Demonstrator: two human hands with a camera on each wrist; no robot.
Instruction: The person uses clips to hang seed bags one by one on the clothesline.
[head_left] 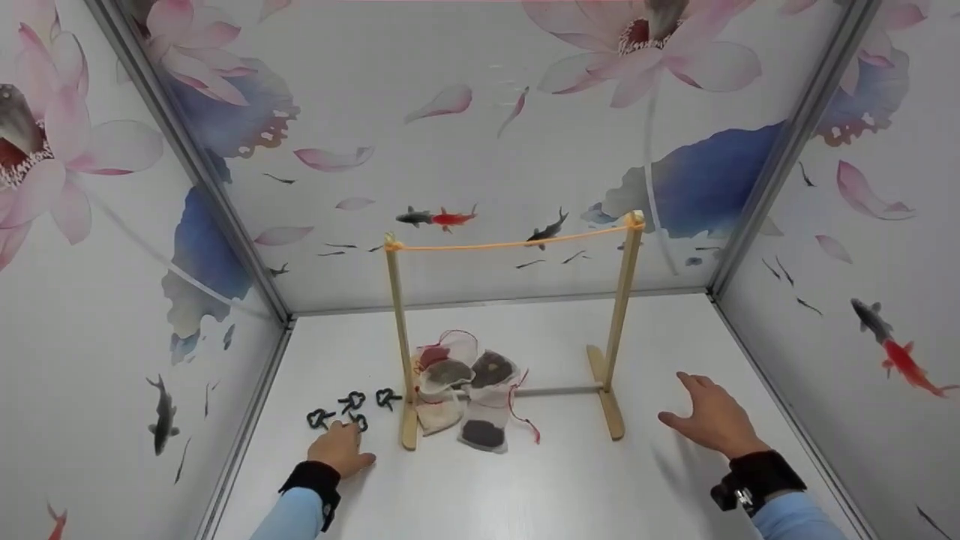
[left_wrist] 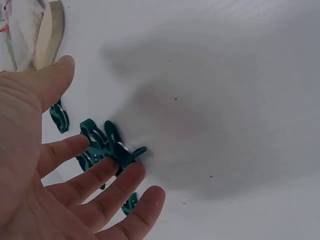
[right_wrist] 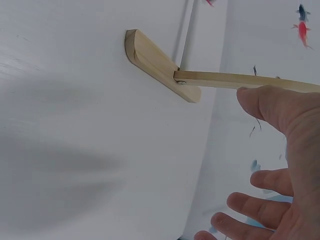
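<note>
Several dark green plastic clips (head_left: 320,418) lie at the left of the white table. My left hand (head_left: 339,450) is over the nearest of them, fingers spread. In the left wrist view the fingertips overlap the clips (left_wrist: 117,147); whether they touch cannot be told, and part of the clips is hidden. Right of the clips stands a wooden frame (head_left: 621,307) with an orange cord (head_left: 510,244) strung between its posts. Several mesh drawstring bags (head_left: 484,433) with dark or pale contents lie at its left foot. My right hand (head_left: 716,420) hovers right of the frame, fingers apart, holding nothing.
White panels with painted flowers and fish enclose the table (head_left: 540,480) at the back and both sides. Metal edge strips (head_left: 495,303) run along their base. A pale crossbar (head_left: 562,391) joins the frame's feet low over the table.
</note>
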